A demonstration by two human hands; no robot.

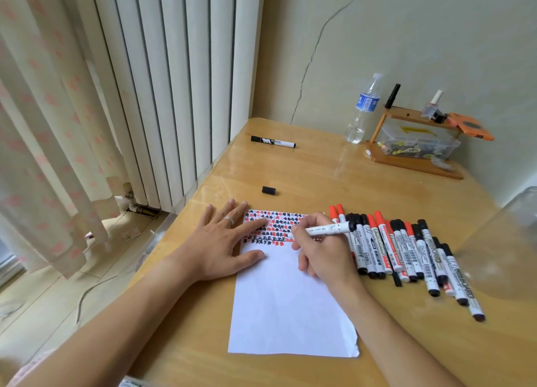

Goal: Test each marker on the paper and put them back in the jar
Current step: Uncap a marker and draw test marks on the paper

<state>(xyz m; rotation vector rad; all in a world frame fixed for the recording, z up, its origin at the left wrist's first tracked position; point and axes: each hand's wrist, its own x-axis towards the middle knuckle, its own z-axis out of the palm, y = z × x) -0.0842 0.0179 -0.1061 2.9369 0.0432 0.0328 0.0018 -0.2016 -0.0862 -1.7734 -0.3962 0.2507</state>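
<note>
The left hand is lying flat with its fingers spread, pressing down the left edge of the paper and holding nothing. Just to its right, the right hand is gripping the marker in a writing hold, its long axis running left to right with the tip pointing toward the left hand, at the lowest row of test marks. The jar is standing well off to the right, beyond the row of markers, so the right hand is the nearer one for the return.
</note>
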